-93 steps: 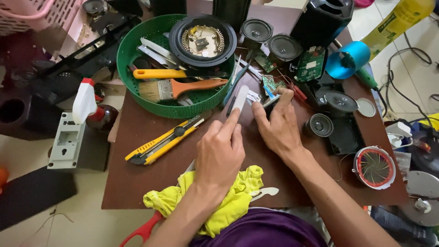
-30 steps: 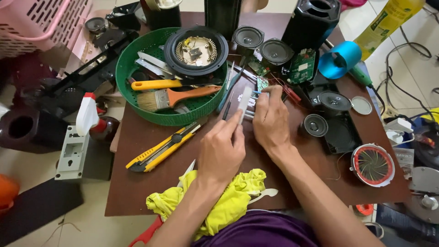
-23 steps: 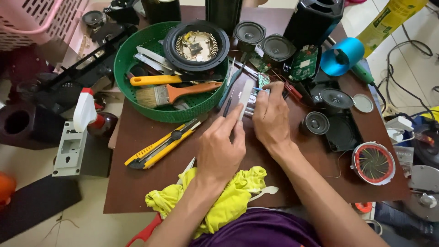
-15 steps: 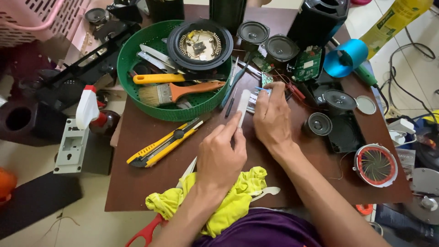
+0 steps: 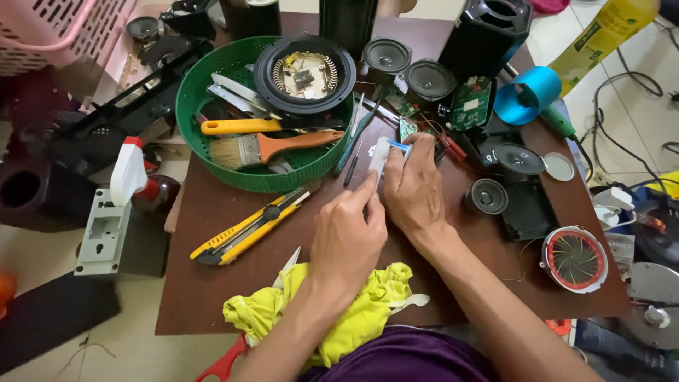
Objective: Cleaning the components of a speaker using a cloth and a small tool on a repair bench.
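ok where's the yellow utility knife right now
The yellow utility knife lies on the brown table left of the left hand, just below the green basket.

Even daylight, sharp frame
Soft short shadows under hands, mild glare on pale floor at right, wide-angle bending at edges.

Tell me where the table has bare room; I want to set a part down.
Bare wood lies below the green basket, around the yellow knife, left of the left hand. A smaller patch sits between the right hand and the red fan. The far edge is crowded with speakers.
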